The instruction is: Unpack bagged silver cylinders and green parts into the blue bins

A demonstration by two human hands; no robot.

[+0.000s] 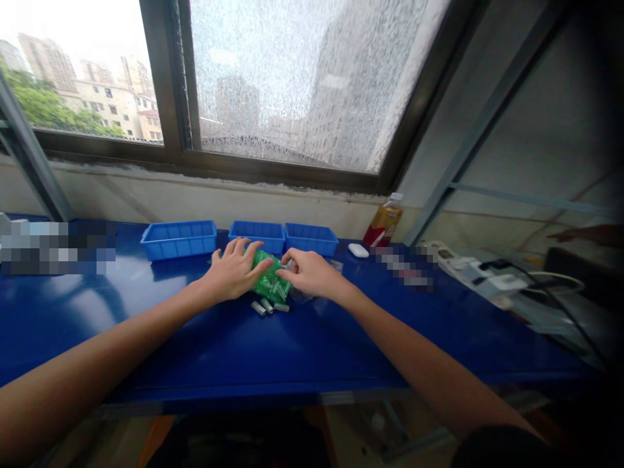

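Observation:
A green packet (269,281) lies on the glossy blue table (244,351) under both my hands. My left hand (234,270) rests on its left side with the fingers stretched over it. My right hand (308,273) has its fingers curled and pinched on the packet's right edge. A few small silver cylinders (266,306) lie on the table just in front of the packet.
Three blue plastic bins (179,239) (258,235) (311,239) stand in a row behind my hands, below a window. A red-yellow drink carton (384,225) and a small white object (358,250) sit to the right. A power strip with cables (492,276) lies further right.

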